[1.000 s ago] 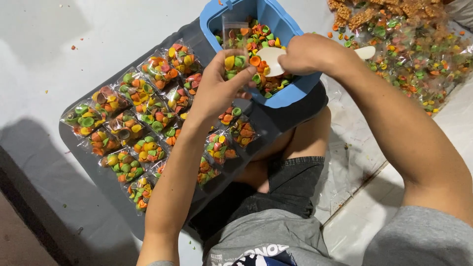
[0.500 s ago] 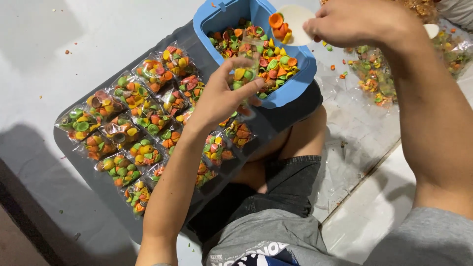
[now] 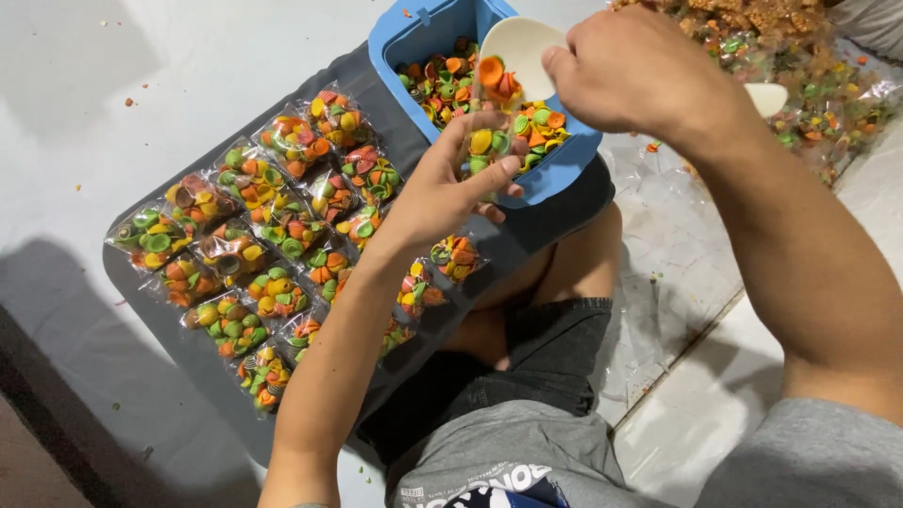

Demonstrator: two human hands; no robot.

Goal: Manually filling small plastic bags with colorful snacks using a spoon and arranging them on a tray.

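Along the left part of the dark tray [image 3: 141, 301], toward its far-left edge, we had the filled packets [image 3: 254, 254] lying in slanted rows, each stuffed with green, orange and yellow shell-shaped snacks. Our left hand [image 3: 442, 193] rose from the tray's middle toward its far-right corner, its fingers pinched around a small clear bag [image 3: 489, 146] with the mouth turned up, held over the near rim of the blue tub [image 3: 574, 155]. The tub sat on that far-right corner, full of loose snacks. Just right of the bag and a little above it, our right hand [image 3: 635, 75] was curled tight on a white scoop [image 3: 522, 47], whose bowl tipped leftward and down toward the bag's mouth, a few orange pieces at its lip. So the scoop was right next to the opening, and the right hand was the nearer one to the heap of loose snacks [image 3: 809, 85] beyond the tray's right edge.
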